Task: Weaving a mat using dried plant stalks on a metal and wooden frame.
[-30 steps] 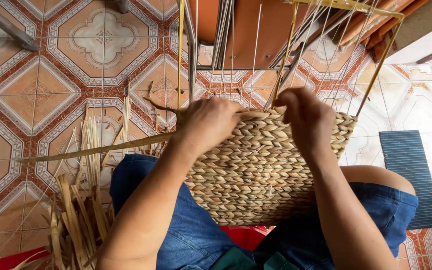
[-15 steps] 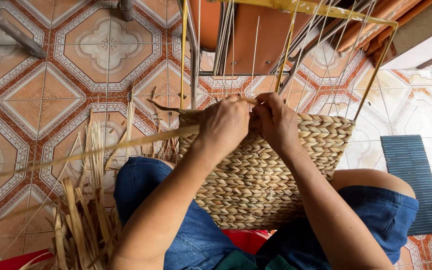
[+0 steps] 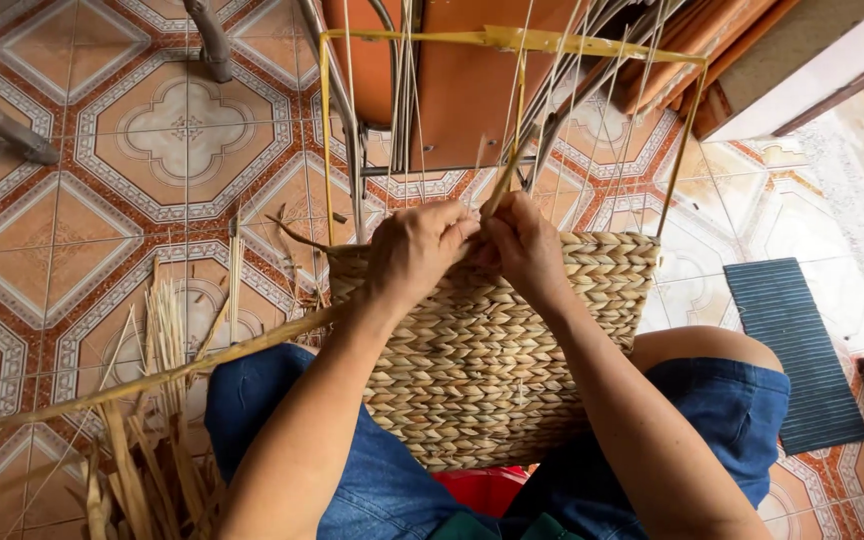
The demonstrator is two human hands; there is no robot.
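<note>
We hold the woven basket [image 3: 492,350] on our lap, between our knees, with our left hand [image 3: 417,250] and right hand [image 3: 522,245] pinched close together on a straw strand [image 3: 152,375] at the top woven edge. To weave well, we judge the strand should stay taut and snug against the row below, passing cleanly around the thin upright stakes on the yellow wire frame [image 3: 512,40].

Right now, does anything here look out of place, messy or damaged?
Nothing looks damaged. The woven basket has even rows, and both hands, left hand and right hand, meet at its top edge. Loose straw strands lie scattered on the tiled floor beside the left knee.
</note>
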